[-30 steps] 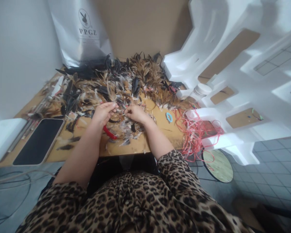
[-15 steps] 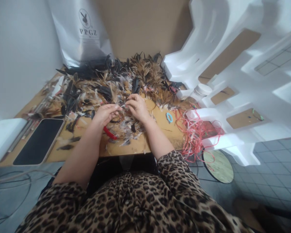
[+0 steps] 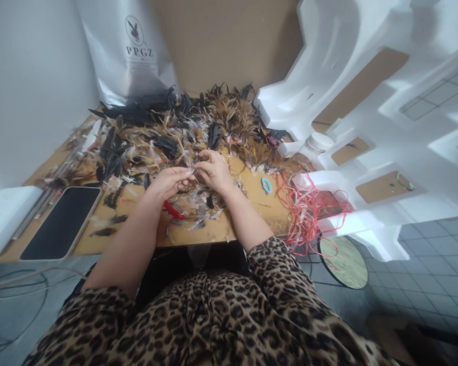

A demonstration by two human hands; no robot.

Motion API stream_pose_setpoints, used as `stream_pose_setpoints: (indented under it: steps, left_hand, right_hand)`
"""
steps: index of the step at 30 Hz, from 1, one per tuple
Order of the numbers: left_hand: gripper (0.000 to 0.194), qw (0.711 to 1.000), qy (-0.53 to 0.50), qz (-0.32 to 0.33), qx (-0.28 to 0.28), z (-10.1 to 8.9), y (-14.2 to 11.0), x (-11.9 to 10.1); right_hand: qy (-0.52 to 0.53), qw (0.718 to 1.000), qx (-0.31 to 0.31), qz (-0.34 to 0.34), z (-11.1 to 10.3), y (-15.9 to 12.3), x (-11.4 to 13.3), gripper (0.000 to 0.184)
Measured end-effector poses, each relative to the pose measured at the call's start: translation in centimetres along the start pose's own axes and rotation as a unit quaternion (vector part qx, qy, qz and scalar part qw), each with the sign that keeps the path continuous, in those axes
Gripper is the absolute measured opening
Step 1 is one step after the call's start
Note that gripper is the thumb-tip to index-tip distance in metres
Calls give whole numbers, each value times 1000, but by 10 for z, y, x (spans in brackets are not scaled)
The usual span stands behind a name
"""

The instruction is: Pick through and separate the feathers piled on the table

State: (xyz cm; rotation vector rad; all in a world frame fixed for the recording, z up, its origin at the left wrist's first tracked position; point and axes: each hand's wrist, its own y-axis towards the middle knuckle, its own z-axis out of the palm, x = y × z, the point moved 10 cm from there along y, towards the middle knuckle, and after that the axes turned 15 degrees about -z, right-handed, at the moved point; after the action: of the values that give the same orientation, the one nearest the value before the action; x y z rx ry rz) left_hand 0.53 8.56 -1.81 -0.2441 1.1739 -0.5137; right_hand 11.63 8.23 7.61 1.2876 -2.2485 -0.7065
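Observation:
My left hand (image 3: pixel 171 183) pinches a small wispy pale feather (image 3: pixel 191 171) between thumb and fingertips. Right beside it, my right hand (image 3: pixel 215 172) has its fingertips closed together at the same feather; its exact shape is too small to make out. A red band (image 3: pixel 173 210) lies just under my left hand. Beneath and around both hands are loose brown and whitish feathers (image 3: pixel 198 201). Behind them spreads a heap of brown and black feathers (image 3: pixel 232 109).
To the left lie a phone (image 3: pixel 61 223) and a white box (image 3: pixel 9 218). On the right are a blue ring (image 3: pixel 266 185), tangled pink strings (image 3: pixel 305 218), a white-lidded jar (image 3: pixel 317 143) and large white foam packing (image 3: pixel 366 168). A silver bag (image 3: pixel 137 71) stands at the back.
My left hand has shifted slightly right, and the hands' fingertips are closer together. The thin pale piece that stretched between them now shows as a wispy tuft at the fingertips.

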Motion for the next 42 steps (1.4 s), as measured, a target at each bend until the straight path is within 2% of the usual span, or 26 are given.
stream_pose_setpoints:
  steps: [3, 5, 7, 10, 13, 20, 23, 27, 34, 38, 40, 42]
  left_hand:
    - [23, 1000, -17, 16, -9, -3, 1, -3]
    - [21, 998, -39, 36, -18, -6, 0, -7]
    - [20, 997, -58, 52, -28, -8, -1, -11]
    - [18, 994, -64, 68, -48, -11, -3, -15]
    - [18, 994, -47, 86, -57, -10, -5, -18]
    - [19, 997, 5, 65, -30, -2, -3, -11]
    - [19, 1000, -4, 28, -13, -1, 1, -3]
    - [17, 1000, -27, -6, 0, -2, 3, 3]
    - [20, 1000, 6, -7, 13, 3, 1, 3]
    - [20, 1000, 27, 11, 1, 3, -1, -1]
    - [17, 999, 4, 32, -12, -1, -2, -7]
    - [12, 997, -43, 55, -30, -8, -3, -14]
  right_hand:
    - [29, 996, -76, 38, -8, -3, -9, 25]
    - [61, 985, -134, 85, -13, -7, -21, 25]
    - [120, 969, -166, 136, -11, -12, -31, 26]
    - [263, 931, -142, 211, 13, -16, -38, 33]
    - [381, 881, -103, 261, 38, -19, -32, 38]
    - [487, 791, -154, 336, 58, -30, -35, 34]
    - [517, 768, -161, 341, 61, -31, -38, 34]
    - [527, 768, -156, 328, 60, -29, -38, 33]
    - [478, 821, -121, 288, 53, -23, -32, 30]
    - [470, 825, -118, 290, 55, -24, -34, 30]
    - [462, 828, -125, 291, 53, -25, -39, 30]
    - [437, 843, -119, 291, 49, -26, -45, 30]
